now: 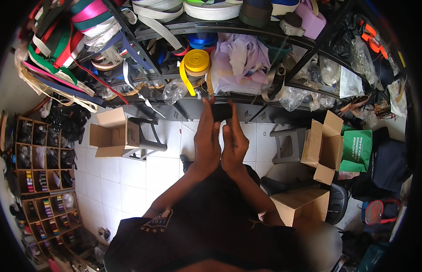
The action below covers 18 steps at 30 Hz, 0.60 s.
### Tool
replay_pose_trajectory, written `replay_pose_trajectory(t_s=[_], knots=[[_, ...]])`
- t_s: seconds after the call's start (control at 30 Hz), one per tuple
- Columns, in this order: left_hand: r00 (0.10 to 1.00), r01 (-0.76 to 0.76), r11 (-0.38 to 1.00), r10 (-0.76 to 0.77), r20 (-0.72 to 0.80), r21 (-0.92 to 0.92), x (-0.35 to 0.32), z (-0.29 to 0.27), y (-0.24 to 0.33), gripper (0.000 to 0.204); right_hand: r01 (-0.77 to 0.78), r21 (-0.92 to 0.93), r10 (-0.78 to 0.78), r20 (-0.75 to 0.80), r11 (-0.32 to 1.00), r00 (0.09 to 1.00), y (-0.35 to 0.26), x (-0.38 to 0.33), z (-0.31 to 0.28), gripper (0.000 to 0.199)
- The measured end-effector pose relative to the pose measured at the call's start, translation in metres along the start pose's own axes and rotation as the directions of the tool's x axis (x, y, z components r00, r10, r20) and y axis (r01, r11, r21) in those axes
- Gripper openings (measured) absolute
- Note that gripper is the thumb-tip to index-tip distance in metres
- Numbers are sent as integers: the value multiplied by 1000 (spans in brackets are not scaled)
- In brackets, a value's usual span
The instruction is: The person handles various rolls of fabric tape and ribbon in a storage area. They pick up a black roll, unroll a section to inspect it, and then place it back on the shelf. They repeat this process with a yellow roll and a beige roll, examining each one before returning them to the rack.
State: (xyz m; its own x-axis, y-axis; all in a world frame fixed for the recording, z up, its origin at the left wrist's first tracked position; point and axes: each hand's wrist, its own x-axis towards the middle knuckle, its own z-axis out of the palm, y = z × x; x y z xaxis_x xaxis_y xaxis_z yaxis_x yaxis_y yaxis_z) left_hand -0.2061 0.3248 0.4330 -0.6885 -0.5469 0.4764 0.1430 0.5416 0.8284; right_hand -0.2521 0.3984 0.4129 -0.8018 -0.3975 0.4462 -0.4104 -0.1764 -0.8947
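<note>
Between the fingers of both hands, in front of the shelf, sits a small black object (221,112) that looks like a roll of strap. My left hand (206,143) presses on its left side with long, nearly straight fingers. Against its right side lies my right hand (235,144), and both thumbs point up just below it. Part of the object is covered by the fingers. Just beyond, a yellow roll of webbing (197,60) stands on the shelf with its loose end hanging down.
Black shelving (161,31) crosses the far side, loaded with webbing rolls and a crumpled pale sheet (242,56). An open carton (112,131) rests on a stool at left. Another carton (314,140) stands at right by a grey stool (287,146). A wooden pigeonhole rack (48,168) lines the left.
</note>
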Motion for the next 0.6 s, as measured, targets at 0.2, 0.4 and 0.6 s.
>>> replay_pose_trajectory(t_s=[0.2,0.4,0.6], knots=[[990,111,991,-103,100,-77,0,-16,-3,49,-53,60,54,-19,997,998,6,2,-9,46],[973,143,943,-77,218,-302,7,-35,-21,42,-200,191,171,156,961,973,-1,21,-29,40],[932,328,854,-223,286,-403,4,-42,-15,41,-84,26,74,257,996,964,3,18,-42,42]])
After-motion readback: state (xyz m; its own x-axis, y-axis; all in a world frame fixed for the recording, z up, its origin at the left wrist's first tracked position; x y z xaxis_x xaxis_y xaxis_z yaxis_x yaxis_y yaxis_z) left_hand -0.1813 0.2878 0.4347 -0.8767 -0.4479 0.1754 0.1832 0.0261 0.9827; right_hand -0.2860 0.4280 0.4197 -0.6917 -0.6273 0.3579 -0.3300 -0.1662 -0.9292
